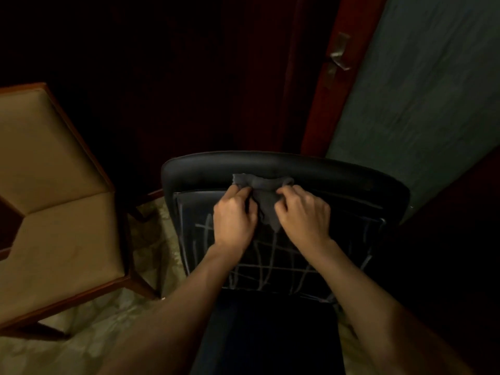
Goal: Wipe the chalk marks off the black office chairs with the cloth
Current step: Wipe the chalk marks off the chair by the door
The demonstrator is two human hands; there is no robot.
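Both hands were on the cloth [266, 197] at frame centre: left hand [234, 215] pinched its left edge, right hand [302, 213] pinched its right edge, fingers curled round the fabric on each side. The cloth lay bunched against the top of the black chair [284, 165], just under the backrest's upper rim, its tail hanging down between the hands. Chalk marks [266, 269] were a crosshatch of pale lines across the back panel, lower centre, apparently untouched. Judged step: cloth being spread or readied, wiping barely begun. Next move probably needed the cloth flattened, pressed on the panel and dragged down over the lines. No containers in view. A tan chair [54, 169] stood at left; a door [422, 85] with its handle [338, 54] at upper right.
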